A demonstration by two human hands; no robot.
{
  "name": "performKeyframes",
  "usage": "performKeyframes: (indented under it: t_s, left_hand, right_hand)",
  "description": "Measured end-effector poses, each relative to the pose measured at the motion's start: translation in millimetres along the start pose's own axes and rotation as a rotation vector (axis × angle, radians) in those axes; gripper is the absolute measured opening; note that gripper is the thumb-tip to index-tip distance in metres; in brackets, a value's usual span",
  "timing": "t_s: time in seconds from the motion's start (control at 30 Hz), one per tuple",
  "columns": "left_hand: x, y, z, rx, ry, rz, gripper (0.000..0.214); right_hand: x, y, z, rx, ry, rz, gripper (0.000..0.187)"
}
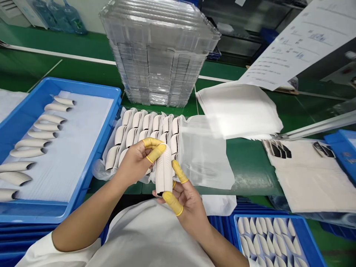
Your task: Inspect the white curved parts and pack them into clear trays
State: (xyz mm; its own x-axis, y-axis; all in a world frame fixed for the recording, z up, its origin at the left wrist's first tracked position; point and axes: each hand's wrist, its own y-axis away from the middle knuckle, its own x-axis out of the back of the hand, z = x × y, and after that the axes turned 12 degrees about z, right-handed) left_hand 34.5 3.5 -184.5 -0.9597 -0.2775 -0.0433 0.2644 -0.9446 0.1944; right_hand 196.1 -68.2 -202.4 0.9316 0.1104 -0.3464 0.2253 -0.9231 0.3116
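Note:
My left hand (136, 161) and my right hand (186, 200) together hold a small upright stack of cream curved shells (164, 172), pinched between fingers in yellow finger cots. The shells' dark hollow shows at the stack's lower end. Just behind my hands, rows of similar shells (147, 124) lie nested in a transparent plastic bag (203, 155). On the left, more shells (30, 142) lie in a line on a white liner inside a blue tray (69, 85). The part of the bag behind my hands is hidden.
A tall stack of transparent plastic trays (158, 55) stands on the green bench (244, 167). White sheets (239, 111) lie to its right, below printed paper (300, 44). A blue tray of shells (267, 218) sits at lower right, with a white sheet (308, 178) above it.

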Motion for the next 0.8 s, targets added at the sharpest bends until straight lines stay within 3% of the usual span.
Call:
performKeyframes:
  t_s: [0.17,0.3,0.43,0.53,0.63,0.8]
  left_hand:
    - [-3.4,-6,-13,0.200,0.146,-0.018,0.030]
    - [-11.9,-3,-29,0.441,0.316,-0.028,0.040]
    - [-19.3,4,-31,0.588,0.464,-0.033,0.047]
    - [-18.0,7,-27,0.598,0.515,-0.002,0.051]
    - [-13.3,8,-26,0.511,0.463,-0.036,0.049]
    - [-11.3,15,-24,0.385,0.466,-0.011,0.060]
  right_hand:
    - [0,5,-2,-0.015,0.080,0.021,0.095]
    - [-2,5,-5,0.004,0.095,0.037,0.083]
    - [-4,2,-3,0.056,0.128,0.041,0.076]
    - [-5,3,0,0.083,0.124,0.030,0.077]
    - [-7,4,3,0.047,0.008,0.028,0.068]
    - [-13,3,5,-0.241,-0.372,-0.088,0.038]
